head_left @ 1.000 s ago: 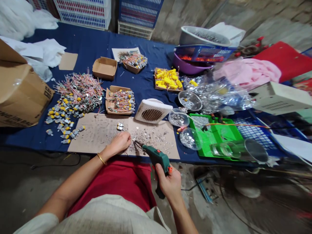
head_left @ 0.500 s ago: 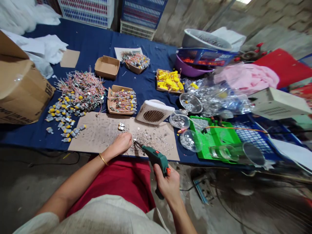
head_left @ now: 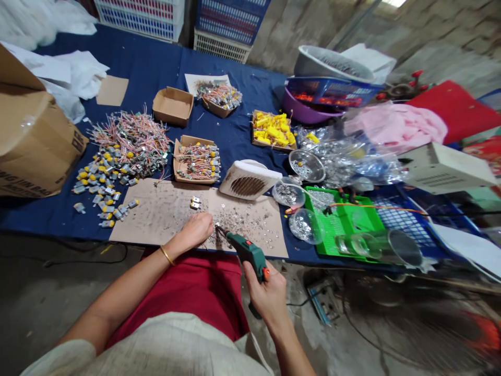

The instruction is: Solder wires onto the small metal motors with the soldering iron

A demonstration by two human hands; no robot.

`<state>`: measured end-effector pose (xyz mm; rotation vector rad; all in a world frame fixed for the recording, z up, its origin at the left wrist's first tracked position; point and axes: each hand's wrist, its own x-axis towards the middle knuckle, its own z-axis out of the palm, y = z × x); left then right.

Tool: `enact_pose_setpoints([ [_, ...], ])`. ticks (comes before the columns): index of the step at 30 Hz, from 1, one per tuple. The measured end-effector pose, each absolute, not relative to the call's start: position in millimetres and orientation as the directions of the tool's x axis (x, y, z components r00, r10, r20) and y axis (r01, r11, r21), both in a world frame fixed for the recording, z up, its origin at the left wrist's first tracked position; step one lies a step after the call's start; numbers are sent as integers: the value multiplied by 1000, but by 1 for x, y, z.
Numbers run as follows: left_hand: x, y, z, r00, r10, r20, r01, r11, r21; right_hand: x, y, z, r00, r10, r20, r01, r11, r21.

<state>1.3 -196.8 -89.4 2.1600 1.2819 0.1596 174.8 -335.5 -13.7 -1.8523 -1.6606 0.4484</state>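
Observation:
Green soldering gun is gripped in my right hand, its thin tip pointing left, close to the fingers of my left hand. My left hand is closed over the cardboard sheet; whatever it pinches is too small to name. Two small motors lie on the sheet just above my left hand. Dark bits and small shiny pieces are scattered around the tip. Behind it stands a white vent-like unit with a brown grille.
At left are a pile of wired motors and a large carton. A box of motors and a box of yellow parts sit farther back. Right are bowls of metal pieces and a green tray.
The soldering gun and my right hand have shifted slightly left. My left hand has barely moved and stays closed.

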Motion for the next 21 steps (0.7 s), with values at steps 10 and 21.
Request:
enact_pose_setpoints([
  [10, 2, -197, -90, 532, 823, -196, 771, -376, 514, 167, -331, -6, 183, 975, 128, 766, -60, -640],
  [21, 4, -197, -88, 540, 818, -198, 785, -404, 470, 181, -363, 1, 390, 904, 173, 700, -169, -694],
])
